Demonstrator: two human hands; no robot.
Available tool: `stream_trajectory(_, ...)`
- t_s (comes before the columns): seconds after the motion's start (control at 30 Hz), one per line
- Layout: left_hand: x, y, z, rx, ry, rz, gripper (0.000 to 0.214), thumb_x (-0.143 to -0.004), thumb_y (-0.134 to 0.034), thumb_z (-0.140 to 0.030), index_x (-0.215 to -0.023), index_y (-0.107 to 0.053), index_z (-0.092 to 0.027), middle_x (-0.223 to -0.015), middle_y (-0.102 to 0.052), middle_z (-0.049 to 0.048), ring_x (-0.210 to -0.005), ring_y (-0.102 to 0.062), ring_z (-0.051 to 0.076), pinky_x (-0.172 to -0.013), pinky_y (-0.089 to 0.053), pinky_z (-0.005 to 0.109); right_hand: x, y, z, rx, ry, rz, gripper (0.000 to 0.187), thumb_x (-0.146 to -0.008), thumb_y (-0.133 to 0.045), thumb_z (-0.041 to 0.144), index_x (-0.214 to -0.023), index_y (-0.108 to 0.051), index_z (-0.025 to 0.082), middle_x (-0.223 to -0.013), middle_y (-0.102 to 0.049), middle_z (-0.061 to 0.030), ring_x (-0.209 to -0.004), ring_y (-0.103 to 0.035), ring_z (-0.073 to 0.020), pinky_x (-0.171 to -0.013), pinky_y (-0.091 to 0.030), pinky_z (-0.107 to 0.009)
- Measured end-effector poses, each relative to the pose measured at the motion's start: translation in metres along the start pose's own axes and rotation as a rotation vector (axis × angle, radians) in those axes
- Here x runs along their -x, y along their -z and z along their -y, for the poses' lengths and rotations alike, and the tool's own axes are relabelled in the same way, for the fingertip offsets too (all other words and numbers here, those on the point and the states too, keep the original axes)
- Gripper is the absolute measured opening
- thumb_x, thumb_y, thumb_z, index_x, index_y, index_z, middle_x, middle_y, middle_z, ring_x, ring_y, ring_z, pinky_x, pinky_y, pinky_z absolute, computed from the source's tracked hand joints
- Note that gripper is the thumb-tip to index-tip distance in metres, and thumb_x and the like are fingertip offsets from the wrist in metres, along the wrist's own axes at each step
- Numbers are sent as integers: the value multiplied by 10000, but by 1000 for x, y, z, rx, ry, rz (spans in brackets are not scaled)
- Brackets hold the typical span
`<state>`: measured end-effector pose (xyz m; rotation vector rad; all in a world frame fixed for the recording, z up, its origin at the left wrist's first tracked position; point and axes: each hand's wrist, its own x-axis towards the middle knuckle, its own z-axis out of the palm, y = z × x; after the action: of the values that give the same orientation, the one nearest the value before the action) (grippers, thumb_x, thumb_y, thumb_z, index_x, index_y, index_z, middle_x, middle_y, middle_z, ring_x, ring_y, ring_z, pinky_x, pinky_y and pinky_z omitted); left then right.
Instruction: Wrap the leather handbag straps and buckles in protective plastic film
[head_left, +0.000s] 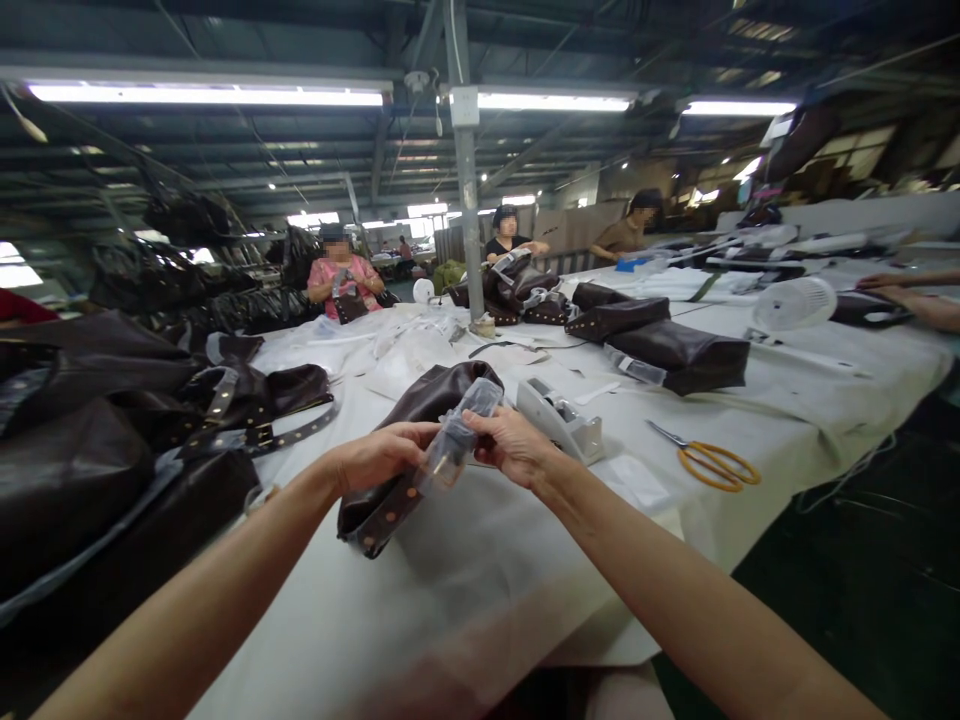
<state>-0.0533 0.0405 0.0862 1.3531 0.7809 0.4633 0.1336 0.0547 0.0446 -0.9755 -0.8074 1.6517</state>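
My left hand point(379, 455) and my right hand point(510, 445) are both closed on a strip of clear plastic wrap point(456, 438) that covers a strap or buckle. Right behind the plastic lies a dark brown leather bag point(420, 410) with a studded edge, resting on the white-covered table point(480, 590). The fingers of both hands pinch the plastic from either side, a little above the bag.
A white tape dispenser point(561, 418) stands just right of my hands, and yellow-handled scissors point(712, 463) lie further right. A heap of dark bags point(97, 440) fills the left; more bags point(667, 345) and a small white fan point(793, 303) lie beyond. Three people work at the far end.
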Motion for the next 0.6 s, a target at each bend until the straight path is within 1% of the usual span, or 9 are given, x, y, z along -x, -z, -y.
stream_trajectory(0.07, 4, 0, 1, -73, -28, 43, 578, -582, -643, -120, -1157, -679, -156, -983, -717, 63, -820, -627, 188, -715, -478, 263, 0, -1, -1, -3, 7, 14, 168, -743, -763, 135, -771, -600, 167, -675, -669, 18, -545, -566, -92, -530, -451, -215)
stream_trajectory(0.1, 5, 0, 2, -124, -50, 44, 567, -601, -654, -125, -1166, -677, -162, -1020, -712, 63, -871, -623, 200, -751, -478, 271, -1, -2, -1, -10, 6, 16, 147, -755, -748, 126, -777, -608, 165, -689, -679, 12, -566, -584, -100, -553, -474, -226)
stream_trajectory(0.17, 6, -1, 2, -224, -98, 13, 511, -660, -674, -164, -1171, -677, -171, -1042, -704, 57, -912, -608, 203, -785, -470, 274, 0, -5, 0, -31, -2, 16, 116, -781, -714, 110, -778, -612, 164, -688, -684, 7, -596, -609, -114, -576, -501, -239)
stream_trajectory(0.23, 7, 0, 3, -285, -123, -31, 457, -718, -682, -225, -1172, -674, -172, -1007, -699, 51, -889, -598, 189, -765, -464, 260, 0, -8, 1, -55, -18, 17, 107, -807, -684, 105, -769, -604, 164, -670, -678, 9, -598, -614, -117, -566, -506, -234)
stream_trajectory(0.27, 8, 2, 4, -290, -119, -41, 448, -732, -685, -249, -1173, -670, -172, -990, -696, 49, -870, -596, 182, -747, -462, 253, 0, -9, 1, -67, -29, 23, 106, -818, -677, 111, -767, -600, 164, -669, -676, 9, -594, -611, -115, -554, -505, -228)
stream_trajectory(0.33, 11, 6, 5, -242, -88, -18, 464, -721, -702, -261, -1174, -665, -171, -974, -691, 52, -840, -598, 174, -727, -464, 248, 0, -9, 0, -90, -61, 41, 108, -835, -675, 135, -763, -600, 163, -672, -672, 5, -583, -603, -111, -531, -500, -218)
stream_trajectory(0.47, 14, 13, 8, -73, -29, 62, 515, -624, -723, -210, -1135, -680, -156, -936, -699, 68, -793, -616, 178, -703, -477, 255, -2, -6, -2, -129, -115, 65, 135, -856, -670, 156, -735, -610, 153, -654, -659, -4, -567, -590, -102, -512, -499, -203)
stream_trajectory(0.53, 13, 12, 8, -61, -22, 48, 493, -600, -713, -181, -1092, -699, -149, -905, -704, 66, -762, -615, 171, -679, -473, 246, -3, -3, -3, -122, -124, 66, 143, -852, -685, 165, -729, -615, 148, -650, -656, -2, -560, -585, -97, -513, -502, -203)
stream_trajectory(0.6, 9, 8, 8, -99, -27, -1, 432, -605, -706, -169, -1036, -721, -150, -860, -702, 49, -722, -599, 152, -659, -461, 231, -4, 0, -3, -105, -125, 71, 141, -835, -715, 180, -735, -623, 143, -662, -657, -2, -558, -586, -95, -534, -514, -215)
